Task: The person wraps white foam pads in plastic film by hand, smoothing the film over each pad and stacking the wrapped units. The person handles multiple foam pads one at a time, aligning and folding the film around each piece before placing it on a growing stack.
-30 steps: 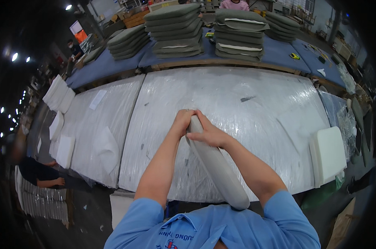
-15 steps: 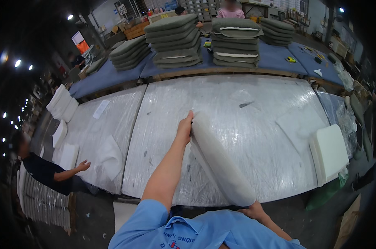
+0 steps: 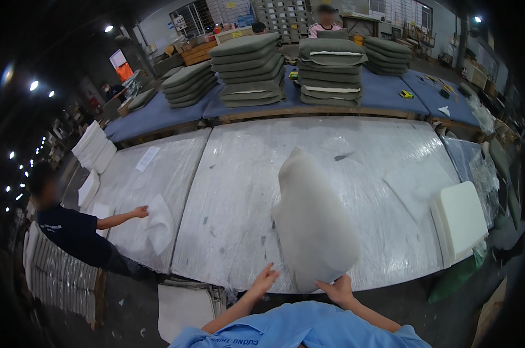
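Observation:
A foam cushion in a whitish fabric cover (image 3: 316,223) leans on the plastic-wrapped tabletop (image 3: 233,191), its broad face showing and its far end narrowing to a point of cloth. At its near edge, my right hand (image 3: 339,290) grips the lower corner between thumb and fingers. Left of that edge my left hand (image 3: 265,281) is off the cushion, fingers apart and holding nothing. The underside of the cushion is hidden.
White foam pads (image 3: 460,223) stand at the table's right end. Stacks of grey-green cushions (image 3: 248,69) line the blue table (image 3: 384,95) behind. At left, a co-worker (image 3: 71,232) touches a white sheet (image 3: 160,223). White pads (image 3: 187,307) sit below the table's near edge.
My left hand has let go of the cushion's far end and come back toward me. The cushion has turned from its narrow side to its broad face. The co-worker's hand has reached the sheet.

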A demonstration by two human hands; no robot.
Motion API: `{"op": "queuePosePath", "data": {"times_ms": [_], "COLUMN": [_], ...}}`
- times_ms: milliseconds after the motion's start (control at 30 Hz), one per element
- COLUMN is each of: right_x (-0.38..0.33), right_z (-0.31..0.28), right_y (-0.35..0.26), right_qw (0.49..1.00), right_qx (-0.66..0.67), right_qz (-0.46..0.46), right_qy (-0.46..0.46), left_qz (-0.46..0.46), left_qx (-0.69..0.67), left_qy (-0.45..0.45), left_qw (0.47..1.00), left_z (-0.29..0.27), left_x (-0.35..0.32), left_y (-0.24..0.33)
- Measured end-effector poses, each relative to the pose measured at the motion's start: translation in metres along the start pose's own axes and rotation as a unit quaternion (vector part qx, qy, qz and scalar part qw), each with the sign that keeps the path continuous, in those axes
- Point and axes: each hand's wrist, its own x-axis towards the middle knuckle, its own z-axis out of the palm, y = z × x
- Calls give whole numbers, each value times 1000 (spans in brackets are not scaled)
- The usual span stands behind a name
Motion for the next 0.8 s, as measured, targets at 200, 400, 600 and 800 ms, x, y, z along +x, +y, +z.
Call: {"op": "queuePosePath", "data": {"times_ms": [200, 400, 600, 800], "right_x": [37, 73, 91, 99], "right_z": [36, 66, 89, 109], "right_y": [-48, -92, -90, -80], "right_qw": [993, 970, 953, 946], "right_qx": [-88, -195, -236, -233], "right_qz": [-78, -142, -156, -135], "right_qy": [25, -38, -106, -181], "left_qz": [233, 275, 259, 193], "left_qx": [223, 250, 162, 125], "left_qy": [-7, 172, 192, 199], "left_qw": [947, 913, 933, 953], "left_z": [34, 10, -6, -16], "left_x": [-33, -25, -24, -27], "left_y": [9, 41, 35, 29]}}
